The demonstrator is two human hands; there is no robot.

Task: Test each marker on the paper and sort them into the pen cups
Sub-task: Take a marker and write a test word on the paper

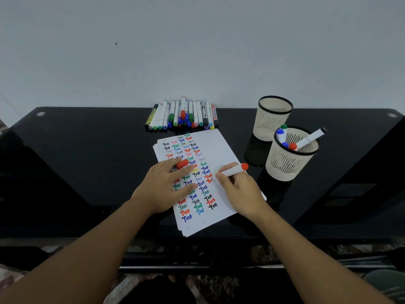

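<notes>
A white sheet of paper (pixel 221 148) lies on the black table, filled with rows of the word "Test" in many colours. My right hand (pixel 240 190) grips a white marker with a red end (pixel 235 170), its tip down on the paper's right part. My left hand (pixel 166 186) rests flat on the paper and holds the red cap (pixel 182 163) under its fingers. A pile of several markers (pixel 183 116) lies at the table's far edge. The near pen cup (pixel 289 165) holds several markers. The far pen cup (pixel 272 121) looks empty.
The glossy black table (pixel 87 161) meets a pale wall at the back. Both cream mesh cups stand to the right of the paper. A metal stud (pixel 40 114) sits at the table's far left corner, another stud (pixel 392 115) at the far right.
</notes>
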